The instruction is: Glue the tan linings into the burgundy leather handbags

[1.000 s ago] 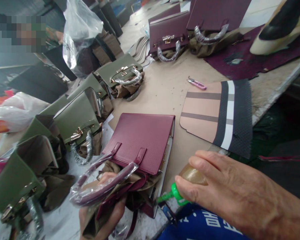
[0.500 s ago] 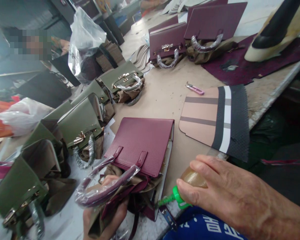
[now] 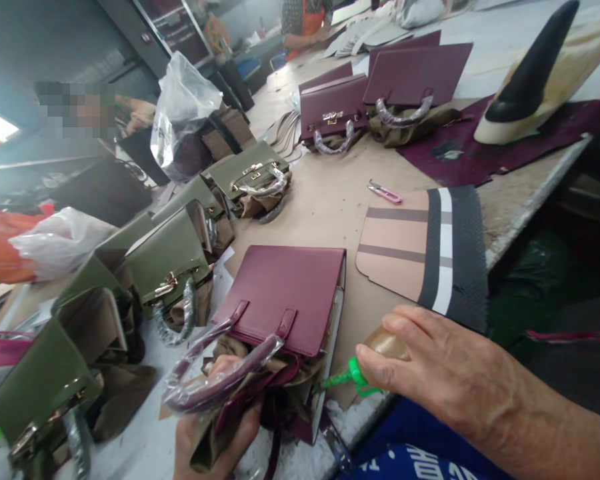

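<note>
A burgundy handbag (image 3: 285, 290) lies on the table in front of me, its plastic-wrapped handle toward me. My left hand (image 3: 230, 427) is closed on the bag's brown lining (image 3: 207, 440) beneath the handle; part of the hand is hidden by the handle and cloth. In my right hand (image 3: 445, 367) is a squeeze glue bottle (image 3: 384, 343), amber-brown with a green nozzle (image 3: 343, 379). The nozzle's tip points left at the bag's open side edge, near the lining; whether it touches cannot be made out.
Several olive-green handbags (image 3: 165, 253) stand along the left. Two burgundy bags (image 3: 333, 110) are at the back. A pink snips-like tool (image 3: 386, 193) lies beside a striped panel (image 3: 397, 237). A shoe-last-like form (image 3: 525, 87) stands at the right. Other people are farther back.
The view has shifted, so the table's things appear slightly lower. My left hand still holds the lining, and the bottle's nozzle stays by the bag's side edge.
</note>
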The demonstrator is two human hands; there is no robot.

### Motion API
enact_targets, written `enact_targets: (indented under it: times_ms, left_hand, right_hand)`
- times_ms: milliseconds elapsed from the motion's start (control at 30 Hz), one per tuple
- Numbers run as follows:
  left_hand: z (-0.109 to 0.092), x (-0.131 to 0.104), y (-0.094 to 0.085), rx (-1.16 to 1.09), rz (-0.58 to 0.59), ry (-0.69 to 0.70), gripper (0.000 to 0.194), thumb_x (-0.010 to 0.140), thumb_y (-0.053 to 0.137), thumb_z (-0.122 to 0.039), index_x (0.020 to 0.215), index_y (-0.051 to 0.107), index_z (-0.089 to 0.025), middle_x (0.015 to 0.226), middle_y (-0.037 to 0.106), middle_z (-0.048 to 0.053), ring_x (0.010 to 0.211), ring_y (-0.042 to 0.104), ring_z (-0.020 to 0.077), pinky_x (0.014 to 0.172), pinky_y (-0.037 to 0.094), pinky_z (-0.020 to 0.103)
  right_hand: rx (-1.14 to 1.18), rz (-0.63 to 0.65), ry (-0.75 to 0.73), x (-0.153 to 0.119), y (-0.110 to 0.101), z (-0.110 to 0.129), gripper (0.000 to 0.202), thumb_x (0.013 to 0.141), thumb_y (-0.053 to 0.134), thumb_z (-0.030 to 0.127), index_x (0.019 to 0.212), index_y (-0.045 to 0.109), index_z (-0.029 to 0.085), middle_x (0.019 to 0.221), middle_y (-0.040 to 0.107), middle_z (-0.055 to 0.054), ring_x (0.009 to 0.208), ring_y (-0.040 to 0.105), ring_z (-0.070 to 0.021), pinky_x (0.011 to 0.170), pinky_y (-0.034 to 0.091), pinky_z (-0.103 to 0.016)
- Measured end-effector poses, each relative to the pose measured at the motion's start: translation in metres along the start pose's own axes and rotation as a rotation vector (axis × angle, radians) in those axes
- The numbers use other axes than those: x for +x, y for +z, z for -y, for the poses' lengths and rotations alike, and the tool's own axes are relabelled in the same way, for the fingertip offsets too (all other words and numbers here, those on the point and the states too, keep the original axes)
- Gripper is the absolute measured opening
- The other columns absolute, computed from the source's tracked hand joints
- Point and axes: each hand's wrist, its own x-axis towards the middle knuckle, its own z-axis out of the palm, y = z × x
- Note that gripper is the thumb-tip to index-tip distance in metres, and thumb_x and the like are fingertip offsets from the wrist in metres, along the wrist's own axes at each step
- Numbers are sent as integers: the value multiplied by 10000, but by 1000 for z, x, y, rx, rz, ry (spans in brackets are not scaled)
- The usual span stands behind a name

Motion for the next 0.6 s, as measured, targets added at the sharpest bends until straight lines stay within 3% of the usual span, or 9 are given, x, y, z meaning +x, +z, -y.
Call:
enact_targets:
  times_ms: [300, 467, 600]
  left_hand:
    - [2, 1, 2, -82, 4, -2, 190, 743, 654, -263, 925, 679, -214, 876, 699, 29, 724, 670, 202, 750, 566, 280]
    - [-3, -4, 9, -140, -82, -278, 291, 705, 682, -396, 893, 703, -174, 761, 694, 45, 656, 654, 212, 723, 580, 317]
    - [-7, -4, 13, -145, -159, -346, 321, 673, 702, -505, 826, 694, -223, 729, 676, 37, 769, 655, 274, 748, 586, 386]
  right_hand:
    - [-14, -43, 40, -9, 9, -4, 319, 934, 323, 151, 1047, 597, 268, 879, 530, -85, 881, 518, -226, 780, 487, -368]
    - [26, -90, 45, -6, 4, 9, 308, 913, 328, 131, 972, 601, 260, 776, 551, -68, 798, 538, -205, 734, 494, -310]
    - [44, -31, 100, -9, 1, 6, 245, 878, 372, 191, 966, 579, 289, 748, 551, -49, 677, 560, -192, 580, 515, -259]
